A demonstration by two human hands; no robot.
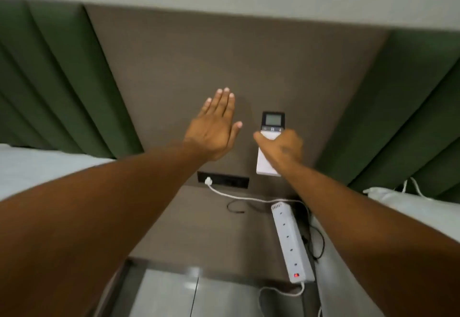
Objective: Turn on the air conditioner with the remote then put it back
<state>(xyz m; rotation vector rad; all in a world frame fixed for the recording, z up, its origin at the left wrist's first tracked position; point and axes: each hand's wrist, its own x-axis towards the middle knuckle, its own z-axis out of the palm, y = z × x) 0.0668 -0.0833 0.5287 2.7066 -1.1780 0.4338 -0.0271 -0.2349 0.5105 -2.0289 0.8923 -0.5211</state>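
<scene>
Your right hand is clamped on the remote, left hand spread flat beside it; pulled crooked, it could jam or slip free.

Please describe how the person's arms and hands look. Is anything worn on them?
Both forearms are bare to the frame's edge: no sleeves, watch or bracelets show. The left hand has no rings and short, pale nails. The right hand shows a small dark mark on its back; blur hides details.

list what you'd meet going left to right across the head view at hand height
green padded panels → left hand, flat and open → remote in the right hand's grip → green padded panels on the right
</scene>
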